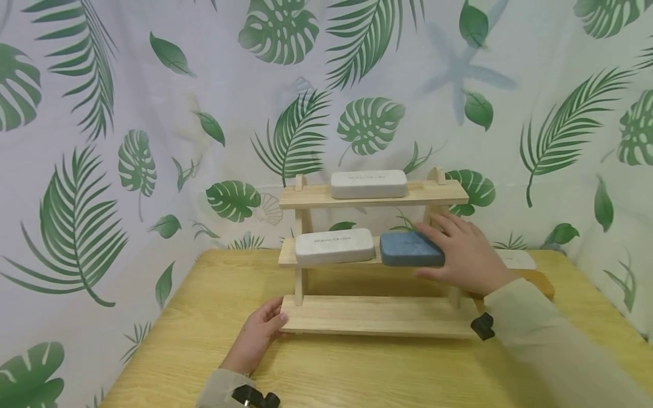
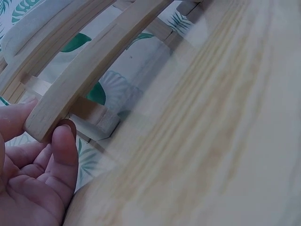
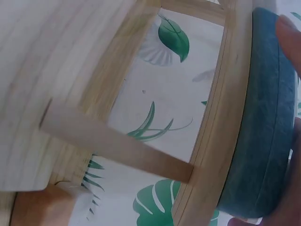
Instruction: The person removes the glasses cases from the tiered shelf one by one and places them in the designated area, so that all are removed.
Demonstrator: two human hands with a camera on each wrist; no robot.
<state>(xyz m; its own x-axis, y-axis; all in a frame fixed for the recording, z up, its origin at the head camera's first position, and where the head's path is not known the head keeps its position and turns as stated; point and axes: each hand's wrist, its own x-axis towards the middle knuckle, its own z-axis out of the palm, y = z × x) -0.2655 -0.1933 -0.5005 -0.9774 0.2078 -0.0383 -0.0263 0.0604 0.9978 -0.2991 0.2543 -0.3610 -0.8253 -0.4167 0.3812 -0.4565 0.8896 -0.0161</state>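
A three-tier wooden display stand [image 1: 377,314] stands on the table. My left hand [image 1: 257,334] pinches the left end of its lowest board between thumb and fingers; in the left wrist view the thumb and a finger grip the rounded board end [image 2: 44,117]. On the middle board my right hand [image 1: 466,252] holds a blue glasses case [image 1: 410,249] by its right end. That blue case [image 3: 261,113] lies along the board's edge in the right wrist view, fingers at its outer side. To its left sits a white glasses case [image 1: 334,246], slightly angled.
Another white glasses case [image 1: 368,184] lies on the top board. Behind my right forearm, a white case [image 1: 515,259] and an orange-brown case [image 1: 538,281] lie on the wooden table [image 1: 204,306]. A leaf-printed cloth [image 1: 168,113] hangs behind.
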